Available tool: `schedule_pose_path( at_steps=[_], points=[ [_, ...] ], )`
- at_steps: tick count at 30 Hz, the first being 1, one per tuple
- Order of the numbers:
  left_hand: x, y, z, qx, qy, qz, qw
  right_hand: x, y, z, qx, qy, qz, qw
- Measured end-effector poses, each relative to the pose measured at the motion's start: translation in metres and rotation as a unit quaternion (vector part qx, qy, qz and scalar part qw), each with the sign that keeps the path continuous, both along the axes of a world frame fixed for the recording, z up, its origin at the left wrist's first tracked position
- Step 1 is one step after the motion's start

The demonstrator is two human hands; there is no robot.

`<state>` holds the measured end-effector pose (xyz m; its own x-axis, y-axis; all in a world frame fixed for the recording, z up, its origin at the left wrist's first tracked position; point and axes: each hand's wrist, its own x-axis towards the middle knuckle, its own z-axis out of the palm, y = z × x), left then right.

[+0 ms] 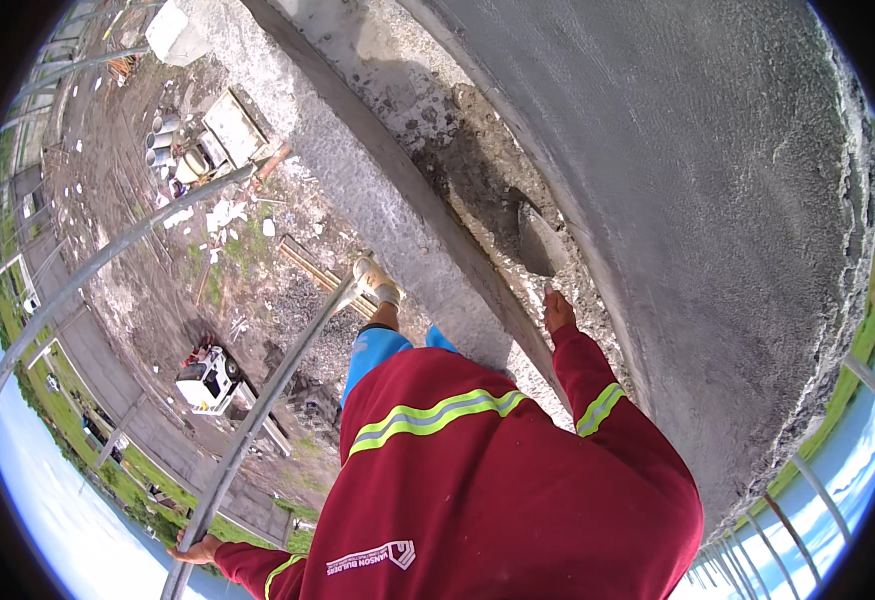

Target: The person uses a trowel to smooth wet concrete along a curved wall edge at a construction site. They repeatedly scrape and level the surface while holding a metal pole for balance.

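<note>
While I am leaning over the rim, the trowel (541,240) is resting blade-down in the wet mortar (457,150), in the groove between the curved concrete wall (717,200) and the rough grey ledge (387,200). My right hand (557,311) is sitting just below the blade, fingers curled in; the handle is hidden under the hand, so I am probably gripping it, but the view is too small to be certain. The red sleeve with its yellow reflective band is running down from that hand to my shoulder.

My left hand (197,548) is reaching out low at the picture's bottom left, fingers clenched around a slanted metal scaffold pipe (257,410). My boot (377,281) is standing on the upper end of the same pipe, close against the ledge, with a blue trouser leg showing above the red shirt.

A second curved pipe (97,262) is crossing further out to the left. Far below, a white truck (207,381) is standing on a paved strip, and a bundle of short pipes (162,142) is lying on bare ground. Thin railing bars (817,490) are showing at the lower right.
</note>
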<state>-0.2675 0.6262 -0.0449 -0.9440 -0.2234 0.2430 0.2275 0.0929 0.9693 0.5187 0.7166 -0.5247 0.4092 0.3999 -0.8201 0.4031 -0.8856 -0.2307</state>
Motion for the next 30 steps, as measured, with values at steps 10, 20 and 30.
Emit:
schedule_pose_path(
  at_steps=[10,20,30],
  points=[
    [-0.004,-0.006,-0.004,-0.01,0.014,-0.021,1.0,-0.018,0.016,-0.042,0.036,0.06,-0.03,0.997],
    [0.008,0.003,-0.006,-0.014,0.029,-0.011,0.999,-0.026,0.041,-0.01,-0.084,0.147,-0.167,0.971],
    [-0.004,-0.003,-0.001,0.016,0.003,-0.029,0.999,-0.042,0.108,-0.01,0.056,0.04,0.134,0.989]
  ],
)
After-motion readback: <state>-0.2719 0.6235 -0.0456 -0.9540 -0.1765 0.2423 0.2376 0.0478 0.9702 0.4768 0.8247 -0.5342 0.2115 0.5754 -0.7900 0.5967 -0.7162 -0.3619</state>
